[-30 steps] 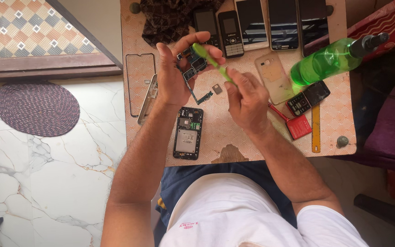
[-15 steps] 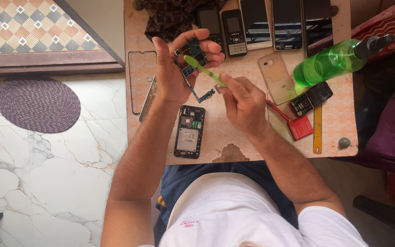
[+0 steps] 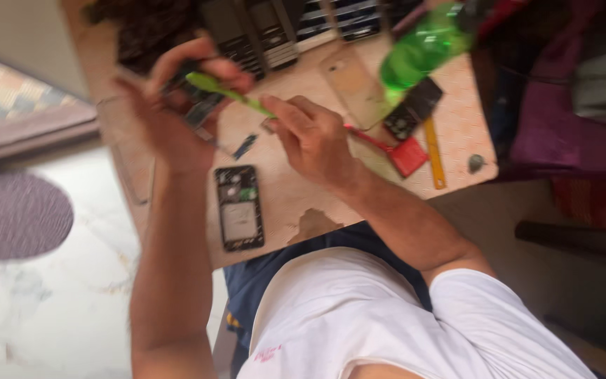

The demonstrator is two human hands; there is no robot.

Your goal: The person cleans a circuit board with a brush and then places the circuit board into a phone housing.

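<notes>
The view is motion-blurred. My left hand (image 3: 170,112) is raised over the wooden table (image 3: 282,203) and grips a small dark phone part (image 3: 201,105). My right hand (image 3: 310,137) holds a green-handled tool (image 3: 229,92) whose tip reaches the dark part in my left hand. Below my hands an opened phone body (image 3: 238,207) lies flat on the table with its insides showing. A small dark piece (image 3: 245,146) lies just above it.
Several phones (image 3: 261,28) line the table's far edge. A gold phone back (image 3: 353,84), a green bottle (image 3: 419,49), a dark phone (image 3: 414,107), a red tool (image 3: 394,149) and a yellow ruler (image 3: 434,153) lie right. A round purple mat (image 3: 12,214) is on the marble floor.
The camera has swung and tilted, so the table now sits skewed and blurred. My hands stay together on the dark part, with the green tool still pointed into it.
</notes>
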